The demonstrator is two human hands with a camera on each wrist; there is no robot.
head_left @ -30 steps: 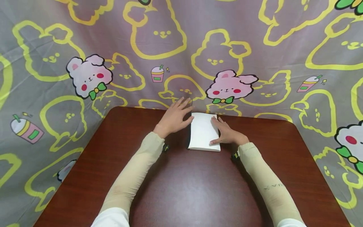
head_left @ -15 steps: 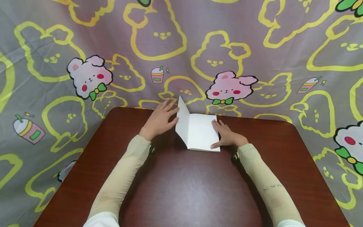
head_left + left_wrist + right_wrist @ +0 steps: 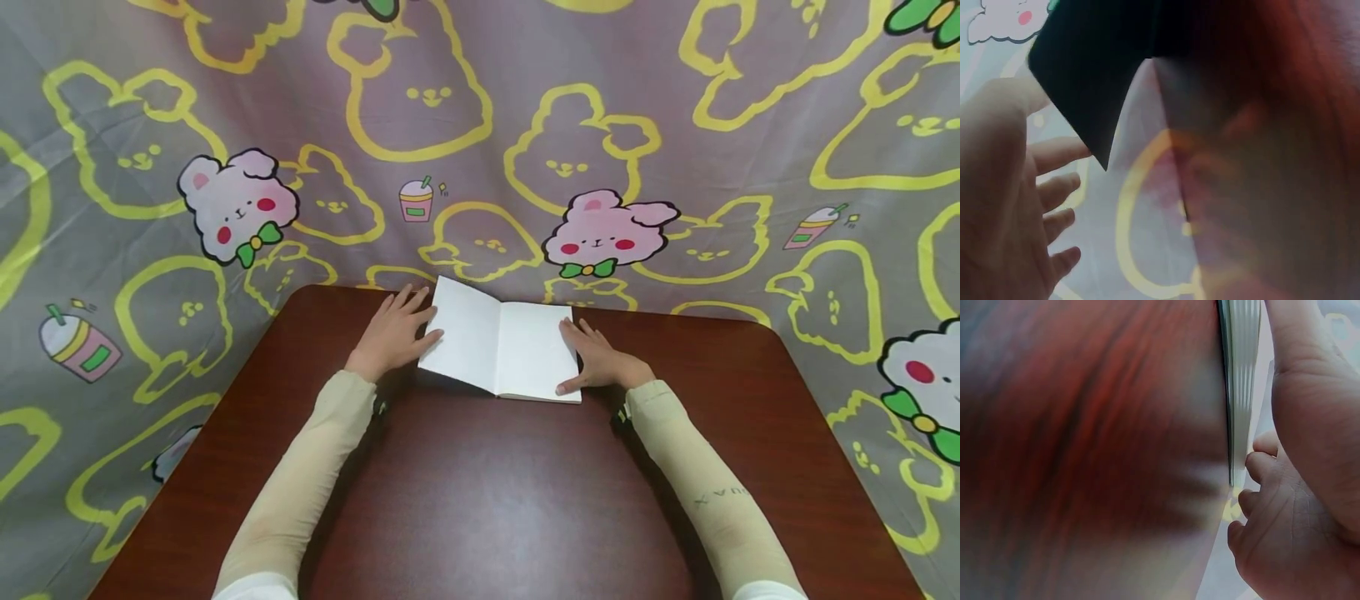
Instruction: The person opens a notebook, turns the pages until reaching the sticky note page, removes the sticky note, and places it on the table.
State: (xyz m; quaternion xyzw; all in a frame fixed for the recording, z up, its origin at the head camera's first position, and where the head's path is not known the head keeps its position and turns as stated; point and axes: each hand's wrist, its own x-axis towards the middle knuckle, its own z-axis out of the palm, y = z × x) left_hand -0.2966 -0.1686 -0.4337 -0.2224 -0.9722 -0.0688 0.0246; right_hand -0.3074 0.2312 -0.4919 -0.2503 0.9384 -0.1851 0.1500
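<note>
A notebook [image 3: 534, 350] with blank white pages lies open near the table's back edge. Its left leaf and dark cover [image 3: 1085, 75] tilt up off the tabletop. My left hand [image 3: 390, 333] is at that leaf's outer edge, thumb and forefinger touching it, the other fingers extended and spread. In the left wrist view a fingertip meets the dark cover's edge. On the right page's outer margin rests my right hand [image 3: 600, 354], thumb near the lower corner and fingers farther up. The right wrist view shows the page block [image 3: 1242, 375] edge-on beside that hand.
The brown wooden table [image 3: 487, 500] has rounded back corners. A grey curtain [image 3: 480, 108] printed with yellow outlines and pink rabbits hangs close behind the notebook and along both sides.
My left hand has moved left and toward me, swinging the cover from upright behind the pages down to a low leftward slant. The right hand has stayed on the right page.
</note>
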